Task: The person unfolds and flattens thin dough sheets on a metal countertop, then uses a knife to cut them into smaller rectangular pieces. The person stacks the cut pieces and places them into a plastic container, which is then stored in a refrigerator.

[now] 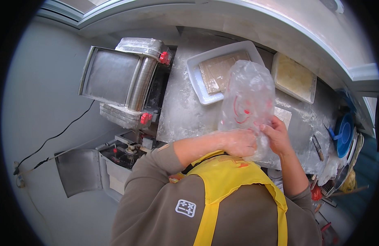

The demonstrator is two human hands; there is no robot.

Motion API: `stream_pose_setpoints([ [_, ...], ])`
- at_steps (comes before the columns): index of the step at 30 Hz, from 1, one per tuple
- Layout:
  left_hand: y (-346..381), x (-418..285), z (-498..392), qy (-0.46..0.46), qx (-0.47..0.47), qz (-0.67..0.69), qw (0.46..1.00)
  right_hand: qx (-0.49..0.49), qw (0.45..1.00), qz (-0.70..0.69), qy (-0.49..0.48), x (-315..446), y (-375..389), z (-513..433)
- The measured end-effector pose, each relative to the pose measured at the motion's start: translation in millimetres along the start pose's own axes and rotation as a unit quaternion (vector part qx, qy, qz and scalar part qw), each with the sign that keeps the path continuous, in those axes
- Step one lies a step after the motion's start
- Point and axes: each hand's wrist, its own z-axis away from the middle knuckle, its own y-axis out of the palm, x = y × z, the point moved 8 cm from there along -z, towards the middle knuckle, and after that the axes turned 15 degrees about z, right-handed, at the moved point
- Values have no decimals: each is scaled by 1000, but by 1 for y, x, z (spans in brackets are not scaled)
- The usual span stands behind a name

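A clear plastic bag [248, 92] with red printing stands puffed up in front of my chest, over the near edge of the metal table. My left hand [241, 143], its fingers curled, is at the bag's lower end with thin film over or against it. On the right, my right hand [277, 133] pinches the bag's side between thumb and fingers. Behind the bag, a white plastic tray [205, 100] holds flat brown boards [221, 69] dusted with what looks like flour. A pale flat piece [283, 116] lies beyond my right hand.
A roller machine [125, 80] with red knobs stands at left. A container of pale yellow contents [294, 75] sits at back right. A knife-like tool [318, 148] and blue basin [344, 135] are at right. A black cable [58, 133] hangs along the left wall.
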Motion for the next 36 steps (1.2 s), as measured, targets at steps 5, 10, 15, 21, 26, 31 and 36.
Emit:
stream_pose_setpoints([
  [5,-52,13,-15,16,-233,131,964,-295,953,-19,-71,-48,-201,116],
  [10,-196,129,96,-159,-719,150,660,-452,874,-159,76,-195,-329,227],
  [15,-223,183,98,-323,-724,155,589,-531,806,-112,238,-283,-360,240],
  [21,-234,187,88,-353,-691,216,592,-647,578,455,200,-188,-347,233],
  [26,-239,185,90,-335,-706,55,622,-543,604,583,-17,-90,-276,181],
  [31,-232,193,86,-213,-710,168,650,-385,852,352,42,-119,-218,112],
  [36,-235,159,77,-153,-688,262,659,-306,929,173,119,-171,-175,70],
])
